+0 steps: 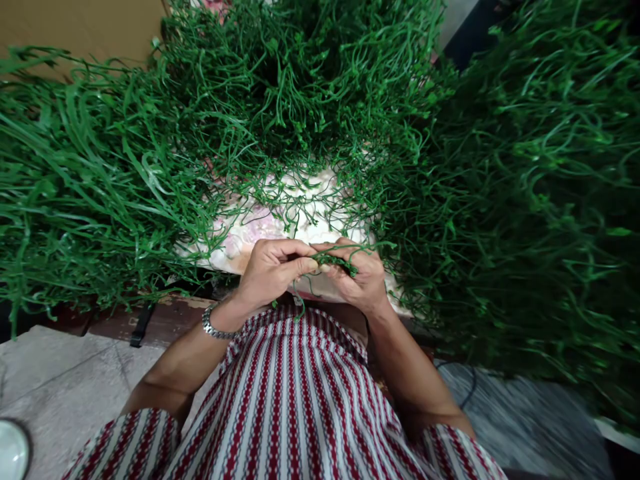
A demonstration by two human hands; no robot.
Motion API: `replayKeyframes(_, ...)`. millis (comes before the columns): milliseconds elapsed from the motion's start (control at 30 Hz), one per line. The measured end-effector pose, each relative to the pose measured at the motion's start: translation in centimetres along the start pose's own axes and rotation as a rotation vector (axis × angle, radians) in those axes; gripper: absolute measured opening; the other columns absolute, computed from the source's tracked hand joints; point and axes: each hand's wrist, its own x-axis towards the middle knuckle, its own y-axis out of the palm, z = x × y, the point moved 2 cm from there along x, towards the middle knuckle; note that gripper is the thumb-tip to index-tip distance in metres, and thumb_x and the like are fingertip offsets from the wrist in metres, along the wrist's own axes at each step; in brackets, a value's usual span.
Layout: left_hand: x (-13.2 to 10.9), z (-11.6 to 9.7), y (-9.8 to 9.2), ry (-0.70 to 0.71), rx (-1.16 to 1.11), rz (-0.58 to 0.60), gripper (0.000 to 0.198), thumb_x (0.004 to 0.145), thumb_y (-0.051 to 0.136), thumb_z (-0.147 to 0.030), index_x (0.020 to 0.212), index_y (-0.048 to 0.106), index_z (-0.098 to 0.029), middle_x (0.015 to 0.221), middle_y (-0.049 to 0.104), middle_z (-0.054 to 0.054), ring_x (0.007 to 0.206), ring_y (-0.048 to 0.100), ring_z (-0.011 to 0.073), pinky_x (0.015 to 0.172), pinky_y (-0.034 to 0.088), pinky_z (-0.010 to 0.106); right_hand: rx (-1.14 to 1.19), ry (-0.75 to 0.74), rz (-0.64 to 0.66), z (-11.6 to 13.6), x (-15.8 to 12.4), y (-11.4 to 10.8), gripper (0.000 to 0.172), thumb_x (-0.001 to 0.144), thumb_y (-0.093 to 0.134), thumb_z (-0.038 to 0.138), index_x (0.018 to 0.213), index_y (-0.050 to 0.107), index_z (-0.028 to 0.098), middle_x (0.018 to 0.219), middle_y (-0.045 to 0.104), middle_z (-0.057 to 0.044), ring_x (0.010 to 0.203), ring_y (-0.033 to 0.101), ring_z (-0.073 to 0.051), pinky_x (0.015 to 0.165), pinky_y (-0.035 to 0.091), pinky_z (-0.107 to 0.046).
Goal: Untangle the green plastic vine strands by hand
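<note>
My left hand (270,270) and my right hand (364,273) meet in front of my waist, thumbs and forefingers closed. Between them is a small green stem piece (345,264) that looks like artificial foliage. The left fingertips pinch its near end, while the right fingers curl around the rest. Thin green strands stick out above the right hand and hang below the fingers. Just beyond the hands lies a pale, pink-patterned cloth (257,230) strewn with loose green sprigs.
Heaps of similar green stems rise at the left (100,180), at the back (300,73) and at the right (525,200). A brown panel (80,30) stands at the back left. Below are a tiled floor (65,380) and a round pale object (13,450), cut off by the frame.
</note>
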Motion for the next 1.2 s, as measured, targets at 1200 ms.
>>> replayKeyframes(1200,-1.1,0.0,-0.3,0.018,-0.140,0.303,0.033,0.076,0.056,-0.034,0.052,0.042,-0.015,0.047,0.032,-0.004,0.044,0.025,0.0057,0.043,0.018,0.023,0.558,0.319,0.378,1.8,-0.5,1.0,0.027,0.081,0.054,0.036,0.065,0.047,0.016,0.056,0.035,0.004,0.051,0.032,-0.007,0.048,0.029,-0.020)
